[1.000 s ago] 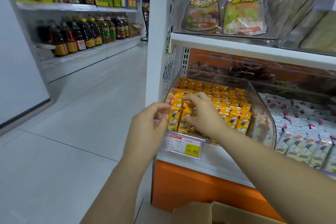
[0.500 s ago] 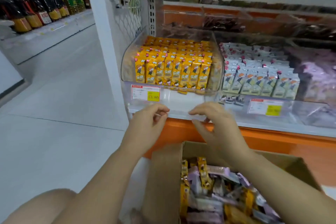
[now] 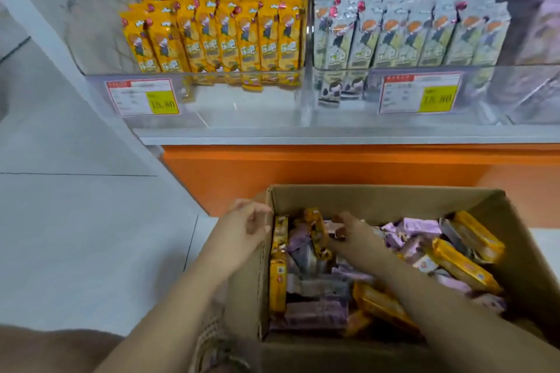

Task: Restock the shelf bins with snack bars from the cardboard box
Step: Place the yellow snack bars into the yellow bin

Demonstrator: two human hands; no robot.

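Both hands are down from the clear plastic shelf bin (image 3: pixel 100 48) at the brown cardboard box (image 3: pixel 378 197) for more yellow and purple snack bars (image 3: pixel 463 263): left hand (image 3: pixel 242 230) loose, right hand (image 3: pixel 353 236) grip unclear.

Box (image 3: pixel 378 200): brown cardboard, dull, a bit rough. Snack bars (image 3: pixel 463 263) inside: shiny plastic wrappers, crinkly. Shelf bins (image 3: pixel 306 100): clear smooth plastic. Price tags (image 3: pixel 144 97): paper. Floor (image 3: pixel 75 236): smooth pale tiles.

Head view, close, downward over cardboard box (image 3: pixel 378 195)
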